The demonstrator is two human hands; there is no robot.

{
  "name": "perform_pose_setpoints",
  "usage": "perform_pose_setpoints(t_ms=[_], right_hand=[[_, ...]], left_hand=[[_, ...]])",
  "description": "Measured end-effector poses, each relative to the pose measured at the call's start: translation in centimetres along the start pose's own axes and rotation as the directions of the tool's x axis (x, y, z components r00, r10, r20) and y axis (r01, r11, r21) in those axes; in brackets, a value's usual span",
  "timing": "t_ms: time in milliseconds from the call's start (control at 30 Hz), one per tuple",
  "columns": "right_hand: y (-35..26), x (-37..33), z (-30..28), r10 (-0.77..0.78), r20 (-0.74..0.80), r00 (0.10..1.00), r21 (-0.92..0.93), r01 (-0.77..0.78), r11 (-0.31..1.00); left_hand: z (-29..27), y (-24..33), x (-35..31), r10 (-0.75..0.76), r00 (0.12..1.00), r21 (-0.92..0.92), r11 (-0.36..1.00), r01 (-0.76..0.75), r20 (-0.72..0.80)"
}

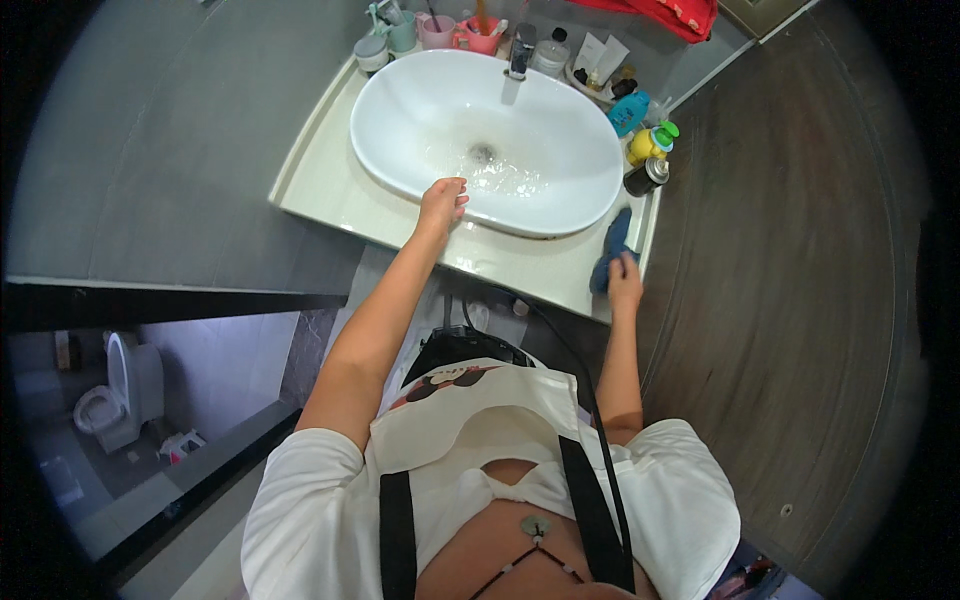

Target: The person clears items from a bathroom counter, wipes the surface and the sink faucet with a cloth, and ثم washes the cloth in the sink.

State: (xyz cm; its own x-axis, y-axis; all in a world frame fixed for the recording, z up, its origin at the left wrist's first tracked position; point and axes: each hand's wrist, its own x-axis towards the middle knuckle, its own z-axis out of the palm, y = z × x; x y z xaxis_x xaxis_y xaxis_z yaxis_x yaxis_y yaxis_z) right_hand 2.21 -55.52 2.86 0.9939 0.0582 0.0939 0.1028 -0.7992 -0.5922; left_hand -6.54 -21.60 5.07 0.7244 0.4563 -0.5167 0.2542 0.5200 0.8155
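Observation:
Over the near rim of the white oval sink (390, 170) is my left hand (441, 207), its fingers slightly bent and apart, with nothing seen in them. Shallow water ripples around the drain (483, 153) in the bowl. At the right end of the pale countertop (335, 200), my right hand (625, 287) has its fingertips closed on a dark blue cloth (612, 240). The cloth lies bunched along the counter's edge. A dark faucet (521, 50) stands at the sink's back rim.
Cups with brushes (437, 32) and a lidded jar (371, 53) line the back left. Bottles and a tray of toiletries (592, 85) crowd the back right, with a dark spray can (647, 176) nearest the cloth. A brown wooden door (770, 250) flanks the counter; a toilet (125, 390) shows lower left.

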Motion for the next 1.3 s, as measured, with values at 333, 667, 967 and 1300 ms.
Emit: perform_pose_setpoints(t_ms=[333,667,967,1300], right_hand=[[-1.6,-2.6,4.5,0.053,0.122,0.991,-0.235,-0.023,0.972],[-18.8,-13.6,16.1,-0.436,0.440,0.785,-0.110,0.529,0.841],[-26.4,-11.6,23.6,-0.604,0.499,0.621,-0.046,0.715,0.697],[-37.5,-6.6,33.6,-0.626,0.531,0.571,0.107,0.687,0.718]], left_hand=[[-8.7,-5.0,-4.6,-0.024,0.995,-0.033,0.999,0.021,-0.098],[-17.2,-2.9,-6.2,0.052,0.974,-0.035,0.998,-0.061,-0.220],[-24.5,0.3,-1.0,0.232,0.886,0.143,0.971,-0.190,-0.401],[-29.3,2.1,5.0,0.460,0.756,0.406,0.870,-0.280,-0.465]])
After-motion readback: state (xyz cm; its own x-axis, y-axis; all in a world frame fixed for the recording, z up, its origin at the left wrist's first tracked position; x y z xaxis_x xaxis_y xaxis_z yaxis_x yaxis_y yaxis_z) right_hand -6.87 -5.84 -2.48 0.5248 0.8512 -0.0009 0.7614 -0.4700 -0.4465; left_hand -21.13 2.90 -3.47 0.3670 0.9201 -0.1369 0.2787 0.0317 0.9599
